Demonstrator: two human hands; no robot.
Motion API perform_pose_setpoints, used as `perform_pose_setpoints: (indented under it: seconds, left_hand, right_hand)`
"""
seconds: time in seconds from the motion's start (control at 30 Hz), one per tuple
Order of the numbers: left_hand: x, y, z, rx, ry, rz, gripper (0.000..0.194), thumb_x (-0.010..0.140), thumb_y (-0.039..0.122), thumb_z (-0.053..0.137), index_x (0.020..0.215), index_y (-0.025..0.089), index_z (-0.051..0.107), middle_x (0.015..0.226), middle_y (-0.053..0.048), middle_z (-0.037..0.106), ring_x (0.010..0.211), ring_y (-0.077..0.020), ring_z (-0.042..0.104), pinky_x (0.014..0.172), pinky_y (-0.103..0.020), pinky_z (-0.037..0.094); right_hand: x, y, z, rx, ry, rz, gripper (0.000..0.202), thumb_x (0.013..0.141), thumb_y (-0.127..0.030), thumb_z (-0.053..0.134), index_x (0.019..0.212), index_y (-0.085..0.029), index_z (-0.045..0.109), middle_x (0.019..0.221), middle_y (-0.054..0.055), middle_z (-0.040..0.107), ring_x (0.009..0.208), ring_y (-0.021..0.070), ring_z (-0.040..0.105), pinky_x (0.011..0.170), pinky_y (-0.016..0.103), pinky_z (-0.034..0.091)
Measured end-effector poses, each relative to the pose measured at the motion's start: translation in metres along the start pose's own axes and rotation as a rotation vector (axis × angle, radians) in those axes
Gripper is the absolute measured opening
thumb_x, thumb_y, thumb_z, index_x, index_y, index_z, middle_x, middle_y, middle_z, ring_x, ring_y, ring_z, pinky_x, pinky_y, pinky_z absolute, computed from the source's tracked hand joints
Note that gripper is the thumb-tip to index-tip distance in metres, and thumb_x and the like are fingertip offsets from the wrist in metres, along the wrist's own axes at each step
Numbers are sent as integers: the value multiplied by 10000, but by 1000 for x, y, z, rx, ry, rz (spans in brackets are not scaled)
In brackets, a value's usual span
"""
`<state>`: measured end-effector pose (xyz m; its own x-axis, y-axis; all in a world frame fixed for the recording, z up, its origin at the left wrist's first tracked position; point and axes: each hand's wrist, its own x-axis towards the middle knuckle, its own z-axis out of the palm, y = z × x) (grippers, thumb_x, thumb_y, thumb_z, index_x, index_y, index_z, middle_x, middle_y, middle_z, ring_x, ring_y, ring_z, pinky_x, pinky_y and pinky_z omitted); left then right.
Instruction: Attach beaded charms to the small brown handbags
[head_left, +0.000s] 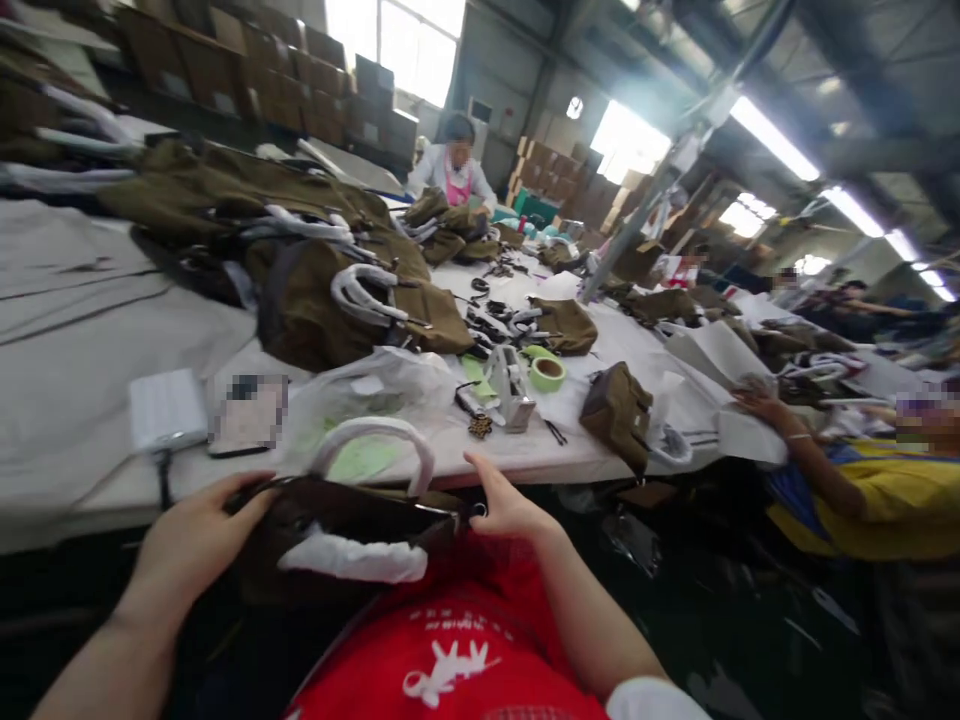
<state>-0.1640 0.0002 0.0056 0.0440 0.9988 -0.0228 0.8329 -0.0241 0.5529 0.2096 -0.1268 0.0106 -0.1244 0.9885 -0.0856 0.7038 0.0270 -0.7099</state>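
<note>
A white-covered worktable [60, 420] spans the scene and bears a heap of olive-brown bags [322, 310]. The dark handbag [341, 505], the piece in hand, sits open just before the table's near edge, close to the person's body. Its far handle [375, 426], wrapped in white, arches upward; its near handle [352, 560], likewise wrapped, lies along the near side. The left hand [199, 545] grips the bag's left end, its fingers over the rim. The right hand [511, 508] is spread at the right end, thumb apart from fingers; whether it touches the bag cannot be told. The step appears to be steadying the open bag; a next move would call for a firm left hold and a mouth clear of the handles. Beyond lie a phone [249, 412], a tape dispenser [511, 390] and a green tape roll [547, 384].
</note>
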Motion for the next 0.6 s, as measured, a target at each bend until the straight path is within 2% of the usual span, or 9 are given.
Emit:
perform_pose_setpoints:
  seconds: [0.1, 0.17, 0.23, 0.33, 0.43, 0.5, 0.6]
  left_hand:
    - [-10, 12, -10, 11, -42, -131, 418, 791, 505, 542, 1065, 235, 704, 898, -55, 740, 792, -264, 670, 682, -333, 498]
    - [-10, 21, -7, 4, -17, -143, 436, 794, 512, 527, 1074, 229, 703, 900, -70, 741, 827, -272, 673, 691, -328, 491]
    - [-9, 24, -4, -12, 4, -131, 434, 783, 514, 529, 1057, 230, 708, 916, -71, 745, 853, -271, 676, 699, -318, 489]
    - [-11, 22, -1, -44, 11, -78, 417, 779, 505, 522, 1033, 234, 711, 973, -57, 748, 889, -257, 680, 742, -305, 493]
    - [-13, 20, -3, -43, -12, -33, 404, 776, 505, 518, 992, 230, 722, 967, -51, 753, 906, -259, 681, 772, -309, 494]
    - [-14, 22, -6, -57, -35, -35, 394, 764, 510, 531, 954, 228, 731, 917, -49, 756, 875, -262, 684, 764, -319, 499]
    - [-18, 27, -18, -263, -74, -84, 410, 711, 518, 602, 947, 206, 725, 891, -52, 752, 813, -248, 687, 718, -311, 520]
  right_hand:
    - [-3, -11, 5, -27, -162, -15, 1040, 614, -280, 769, 1508, -146, 255, 1539, 179, 310, 1417, 318, 302, 1164, 452, 258]
    - [-1, -27, 12, -107, -158, -57, 1051, 587, -346, 805, 1489, -167, 296, 1494, 168, 381, 1382, 338, 344, 1144, 469, 274]
    - [4, -42, 21, -235, -130, -93, 1001, 565, -341, 814, 1442, -166, 364, 1408, 163, 476, 1314, 337, 414, 1128, 469, 279]
    - [15, -57, 41, -427, -103, -79, 724, 606, -276, 766, 1269, -117, 519, 1205, 168, 611, 1166, 311, 529, 1072, 429, 332]
    - [25, -57, 54, -460, -121, 0, 369, 736, -252, 656, 1076, -113, 622, 1042, 153, 686, 1007, 281, 623, 926, 362, 432]
    - [30, -53, 52, -389, -133, 16, 224, 802, -254, 598, 987, -151, 672, 1003, 120, 716, 938, 256, 658, 831, 312, 458]
    - [34, -47, 27, -231, -120, -27, 178, 852, -295, 582, 875, -184, 719, 894, 52, 740, 841, 220, 673, 736, 259, 453]
